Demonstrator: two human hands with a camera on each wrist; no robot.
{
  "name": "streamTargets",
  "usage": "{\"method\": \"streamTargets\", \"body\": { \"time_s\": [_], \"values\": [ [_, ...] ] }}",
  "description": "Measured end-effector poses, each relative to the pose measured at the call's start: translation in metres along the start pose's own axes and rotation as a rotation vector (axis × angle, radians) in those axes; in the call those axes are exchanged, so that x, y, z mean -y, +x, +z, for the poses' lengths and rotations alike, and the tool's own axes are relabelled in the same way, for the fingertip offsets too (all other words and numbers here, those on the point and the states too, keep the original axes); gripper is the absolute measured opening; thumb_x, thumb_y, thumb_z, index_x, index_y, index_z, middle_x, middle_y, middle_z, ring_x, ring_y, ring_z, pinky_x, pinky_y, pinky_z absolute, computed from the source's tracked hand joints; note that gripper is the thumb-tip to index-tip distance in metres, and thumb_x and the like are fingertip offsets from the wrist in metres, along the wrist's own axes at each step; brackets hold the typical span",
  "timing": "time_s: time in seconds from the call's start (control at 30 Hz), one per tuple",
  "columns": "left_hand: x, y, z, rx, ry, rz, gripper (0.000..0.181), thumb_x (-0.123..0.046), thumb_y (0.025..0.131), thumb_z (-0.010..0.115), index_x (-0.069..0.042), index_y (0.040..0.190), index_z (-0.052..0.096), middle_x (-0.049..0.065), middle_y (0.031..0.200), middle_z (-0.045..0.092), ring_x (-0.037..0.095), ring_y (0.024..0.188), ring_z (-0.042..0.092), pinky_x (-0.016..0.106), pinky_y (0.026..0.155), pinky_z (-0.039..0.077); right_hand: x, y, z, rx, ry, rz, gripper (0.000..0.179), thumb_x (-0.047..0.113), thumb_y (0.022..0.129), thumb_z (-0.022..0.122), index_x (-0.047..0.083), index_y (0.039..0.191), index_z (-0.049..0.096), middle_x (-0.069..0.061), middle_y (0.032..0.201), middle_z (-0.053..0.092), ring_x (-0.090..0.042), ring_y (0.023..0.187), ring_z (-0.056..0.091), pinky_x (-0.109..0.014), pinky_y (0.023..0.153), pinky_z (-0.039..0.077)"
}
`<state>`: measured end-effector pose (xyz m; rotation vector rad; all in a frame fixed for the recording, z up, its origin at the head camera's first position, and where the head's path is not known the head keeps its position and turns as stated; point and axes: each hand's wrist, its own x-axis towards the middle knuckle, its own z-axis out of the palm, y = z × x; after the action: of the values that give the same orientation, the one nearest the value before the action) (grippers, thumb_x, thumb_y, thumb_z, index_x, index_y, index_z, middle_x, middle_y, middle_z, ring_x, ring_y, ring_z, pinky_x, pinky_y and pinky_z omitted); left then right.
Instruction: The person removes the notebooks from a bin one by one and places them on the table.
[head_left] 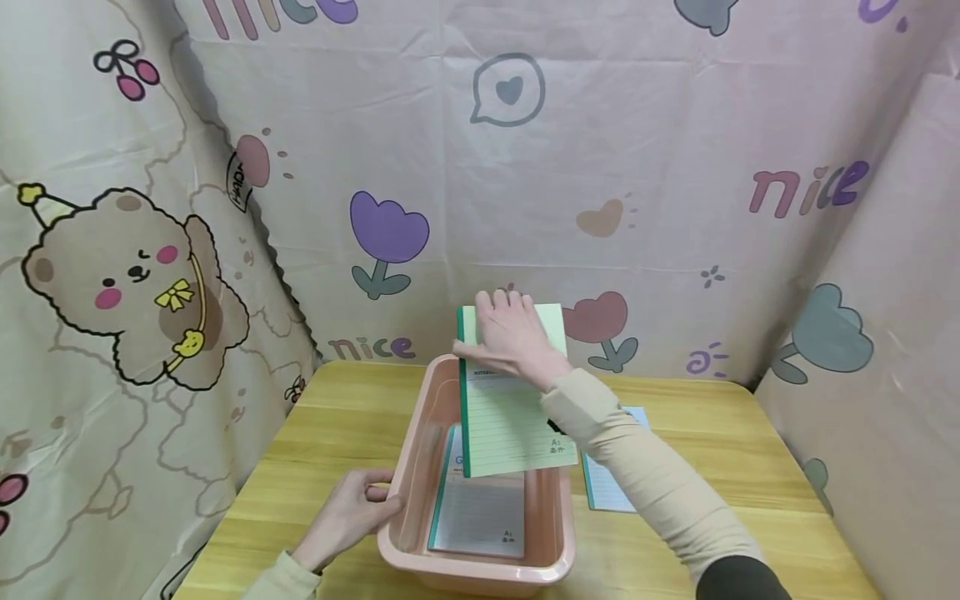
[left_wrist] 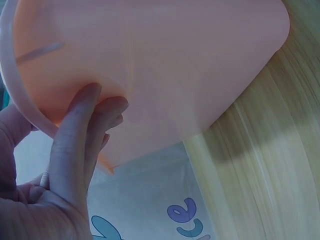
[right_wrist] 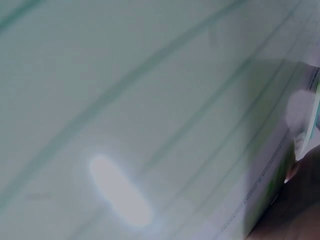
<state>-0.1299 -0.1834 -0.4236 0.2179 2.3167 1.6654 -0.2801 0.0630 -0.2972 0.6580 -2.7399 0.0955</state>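
My right hand (head_left: 513, 333) grips the upper part of a pale green notebook (head_left: 506, 429) with a dark green spine, its thumb out toward the spine. The notebook is raised over a pink plastic basin (head_left: 480, 573), cover facing me. Its lined cover fills most of the right wrist view, close to the lens. My left hand (head_left: 347, 510) holds the basin by its left rim. In the left wrist view its fingers (left_wrist: 70, 155) press along the outer wall. Flat on the basin floor lies a whitish notebook (head_left: 480, 518), its upper part covered by the green one.
A light blue notebook (head_left: 606, 487) lies on the wooden table (head_left: 720, 467) right of the basin, partly hidden under my right forearm. A printed curtain (head_left: 675, 125) hangs right behind the table's back edge and along both sides.
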Motion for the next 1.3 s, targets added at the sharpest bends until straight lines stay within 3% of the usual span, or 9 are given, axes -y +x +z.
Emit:
{"method": "streamTargets", "body": {
  "time_s": [0.13,0.27,0.57,0.8,1.03,1.3],
  "values": [
    [-0.001,0.0,0.0,-0.006,0.008,-0.006,0.048,-0.002,0.09,0.059,0.024,0.13,0.05,0.034,0.101,0.072,0.037,0.087,0.076,0.034,0.069,0.066,-0.025,-0.013,-0.01,-0.002,0.004,0.003,0.061,0.064,0.085,0.056,0.007,0.106,0.049,-0.009,0.096,0.055,-0.029,0.092,0.05,-0.039,0.084,0.042],
    [-0.001,0.001,0.001,-0.008,0.013,-0.02,0.047,-0.003,0.09,0.06,0.023,0.129,0.051,0.033,0.1,0.073,0.035,0.087,0.076,0.034,0.069,0.066,-0.063,-0.033,-0.007,0.014,0.014,0.019,0.063,0.062,0.084,0.058,0.005,0.109,0.05,-0.013,0.101,0.056,-0.032,0.095,0.051,-0.044,0.088,0.042],
    [0.0,0.001,0.0,0.004,-0.002,-0.025,0.048,-0.003,0.091,0.059,0.023,0.13,0.05,0.032,0.101,0.073,0.035,0.087,0.075,0.035,0.069,0.066,-0.164,-0.099,0.037,0.038,-0.011,0.06,0.055,0.053,0.082,0.063,0.005,0.103,0.049,-0.013,0.094,0.053,-0.033,0.091,0.048,-0.047,0.083,0.04],
    [0.0,-0.001,-0.001,0.012,-0.007,-0.024,0.049,-0.002,0.091,0.058,0.024,0.131,0.048,0.033,0.101,0.072,0.035,0.088,0.076,0.036,0.069,0.066,-0.223,-0.148,0.072,0.068,-0.038,0.122,0.053,0.049,0.081,0.065,0.003,0.101,0.048,-0.015,0.095,0.053,-0.036,0.092,0.049,-0.051,0.083,0.04],
    [-0.001,0.0,-0.002,0.007,-0.003,-0.037,0.051,-0.002,0.092,0.057,0.025,0.134,0.045,0.032,0.103,0.072,0.035,0.09,0.075,0.036,0.07,0.066,-0.262,-0.184,0.104,0.092,-0.048,0.179,0.059,0.051,0.082,0.068,-0.001,0.106,0.051,-0.021,0.1,0.057,-0.039,0.094,0.052,-0.054,0.083,0.04],
    [-0.001,0.0,-0.001,0.01,-0.005,-0.043,0.052,-0.002,0.092,0.057,0.025,0.134,0.045,0.033,0.104,0.072,0.036,0.09,0.075,0.036,0.071,0.066,-0.285,-0.203,0.129,0.089,-0.067,0.218,0.057,0.053,0.08,0.068,0.002,0.097,0.048,-0.016,0.09,0.052,-0.034,0.086,0.046,-0.047,0.075,0.037]
  ]
}}
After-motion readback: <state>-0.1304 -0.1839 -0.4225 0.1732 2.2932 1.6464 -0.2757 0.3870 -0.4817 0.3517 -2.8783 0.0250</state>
